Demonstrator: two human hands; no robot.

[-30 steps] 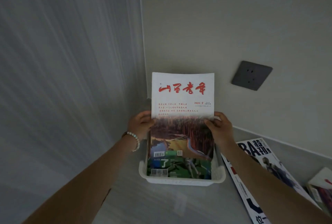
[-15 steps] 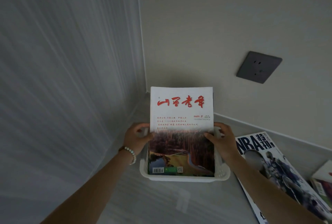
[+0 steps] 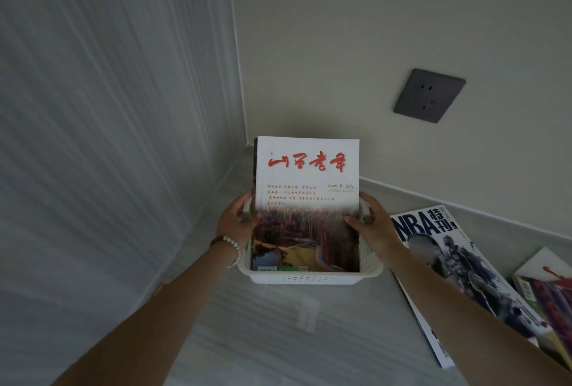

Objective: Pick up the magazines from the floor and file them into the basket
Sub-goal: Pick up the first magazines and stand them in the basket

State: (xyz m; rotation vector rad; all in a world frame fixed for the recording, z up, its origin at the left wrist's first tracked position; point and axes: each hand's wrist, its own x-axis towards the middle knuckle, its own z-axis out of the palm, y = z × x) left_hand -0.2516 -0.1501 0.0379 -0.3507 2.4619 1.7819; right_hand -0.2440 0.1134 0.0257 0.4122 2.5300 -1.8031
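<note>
Grey corner floor; magazine upright in basket, between left hand and right hand, both clasped on its edges

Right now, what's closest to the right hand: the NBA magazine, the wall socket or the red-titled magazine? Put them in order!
1. Red-titled magazine: held by the right hand.
2. NBA magazine: on the floor, just right of it.
3. Wall socket: up on the wall behind.

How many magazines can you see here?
3 for sure: a red-titled magazine upright in the basket, an NBA magazine flat on the floor to its right, and a third magazine cut off at the right edge. More may hide behind the upright one.
</note>
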